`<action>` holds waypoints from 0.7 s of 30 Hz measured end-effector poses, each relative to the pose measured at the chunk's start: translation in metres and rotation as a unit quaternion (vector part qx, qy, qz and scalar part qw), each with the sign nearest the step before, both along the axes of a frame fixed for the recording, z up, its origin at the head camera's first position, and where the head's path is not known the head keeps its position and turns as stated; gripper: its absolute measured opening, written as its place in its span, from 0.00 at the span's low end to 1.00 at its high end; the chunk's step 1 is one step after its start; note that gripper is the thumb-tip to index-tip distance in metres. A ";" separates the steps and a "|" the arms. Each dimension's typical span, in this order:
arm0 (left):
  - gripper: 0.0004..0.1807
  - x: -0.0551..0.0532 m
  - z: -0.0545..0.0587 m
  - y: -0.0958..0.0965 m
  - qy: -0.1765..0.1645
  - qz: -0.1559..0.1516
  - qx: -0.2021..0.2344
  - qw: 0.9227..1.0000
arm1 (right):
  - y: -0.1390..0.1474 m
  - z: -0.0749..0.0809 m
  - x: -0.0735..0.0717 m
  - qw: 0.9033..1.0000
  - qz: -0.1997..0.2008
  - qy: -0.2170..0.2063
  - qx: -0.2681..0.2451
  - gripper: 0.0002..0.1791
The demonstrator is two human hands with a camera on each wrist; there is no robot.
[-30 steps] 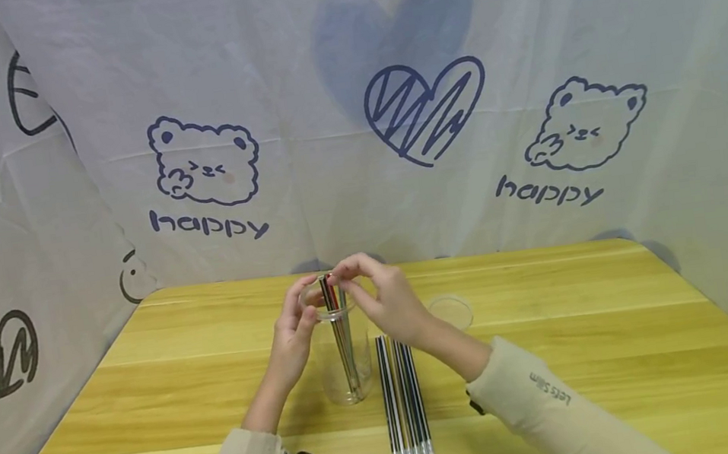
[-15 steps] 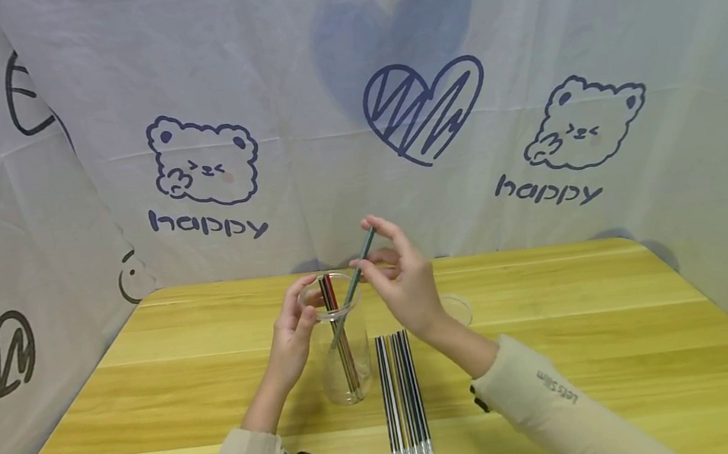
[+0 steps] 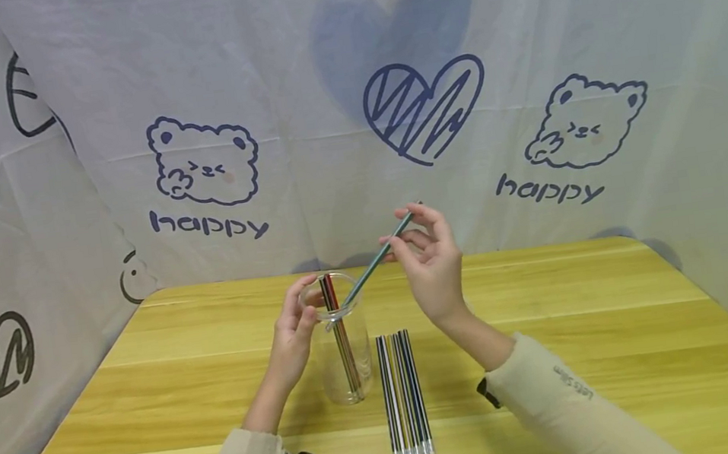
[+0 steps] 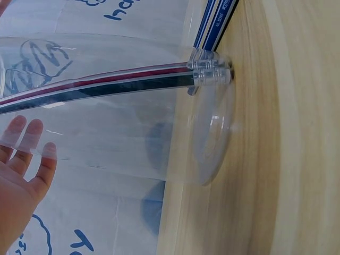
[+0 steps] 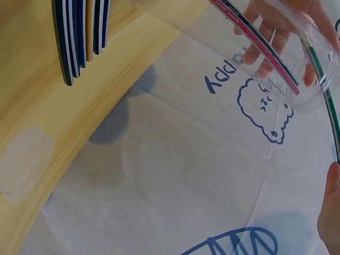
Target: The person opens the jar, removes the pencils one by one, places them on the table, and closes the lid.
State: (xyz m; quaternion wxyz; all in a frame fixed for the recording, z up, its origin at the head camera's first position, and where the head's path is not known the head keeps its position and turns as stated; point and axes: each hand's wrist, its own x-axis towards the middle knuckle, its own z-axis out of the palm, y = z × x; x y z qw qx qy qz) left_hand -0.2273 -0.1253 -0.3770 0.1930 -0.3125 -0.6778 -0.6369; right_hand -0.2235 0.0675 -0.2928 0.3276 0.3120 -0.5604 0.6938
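Note:
A tall clear plastic jar (image 3: 329,366) stands on the table, my left hand (image 3: 291,342) gripping it just below the rim. Inside lean two pencils, one red (image 4: 133,73) and one dark (image 4: 133,91), with their metal-banded eraser ends at the bottom. My right hand (image 3: 435,271), up and right of the jar, pinches a green pencil (image 3: 375,262) between thumb and fingers near its upper end. That pencil slants steeply, its lower end inside the jar's mouth. Only part of the right hand shows in the right wrist view, at the right edge.
Right of the jar, several striped pencils (image 3: 403,398) lie side by side on the wooden table (image 3: 560,354), eraser ends toward me. A clear round lid (image 5: 26,159) lies beyond them near the far edge. Printed white cloth (image 3: 334,208) hangs behind.
My right hand has drawn the green pencil up and to the right, from upright in the jar to slanting out of its mouth. The left hand and the jar stay put.

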 end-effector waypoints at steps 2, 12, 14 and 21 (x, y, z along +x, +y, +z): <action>0.31 0.000 0.000 0.000 -0.002 -0.001 0.002 1.000 | 0.002 0.001 0.000 1.000 -0.003 -0.005 -0.014 0.22; 0.31 0.001 0.000 0.000 0.000 0.002 0.000 1.000 | 0.014 0.008 -0.002 0.995 -0.011 -0.049 -0.081 0.23; 0.31 0.000 -0.001 -0.001 0.001 0.003 -0.001 1.000 | 0.016 0.009 -0.003 0.995 -0.012 -0.049 -0.089 0.23; 0.30 0.000 -0.001 -0.001 -0.003 0.003 -0.003 1.000 | 0.022 0.011 -0.004 0.994 -0.023 -0.042 -0.103 0.20</action>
